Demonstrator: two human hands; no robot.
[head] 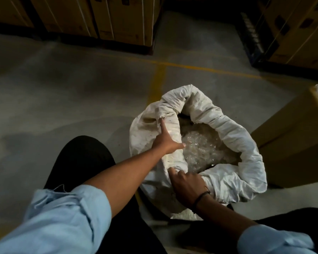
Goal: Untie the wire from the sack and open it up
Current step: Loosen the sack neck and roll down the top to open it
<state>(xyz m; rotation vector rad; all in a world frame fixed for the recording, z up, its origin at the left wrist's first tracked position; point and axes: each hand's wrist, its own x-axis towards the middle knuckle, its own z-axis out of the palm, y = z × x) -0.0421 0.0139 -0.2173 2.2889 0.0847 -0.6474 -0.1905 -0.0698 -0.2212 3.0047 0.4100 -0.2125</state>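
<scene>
- A grey concrete floor (pixel 62 92) fills most of the dim view, seen from above, with painted yellow lines (pixel 159 79) crossing it.
- Tall stacked cartons (pixel 117 19) bound with pale straps line the far edge of the floor, with more at the far right.
- A single brown cardboard box (pixel 292 140) stands at the right, just beside the sack.
- The person's legs in dark trousers (pixel 81 162) show at the bottom, one knee on each side of the sack's near side.
- Two light blue sleeves (pixel 62 222), pushed up the forearms, enter from the bottom corners.
- The white woven sack (pixel 233 182) stands on the floor right in front of the person, over a yellow line. Its mouth is wide open and the rim is rolled down into a thick collar.
- Inside the sack lies a heap of clear, shiny plastic pieces (pixel 200 149).
- The right hand (pixel 188 187) grips the near rim of the sack, its fingers curled into the cloth.
- The left hand (pixel 166 139) lies on the left rim with index finger and thumb stretched straight, thumb pointing toward the opening; its other fingers are hidden.
- A thin dark wristband (pixel 202 196) circles the right wrist.
</scene>
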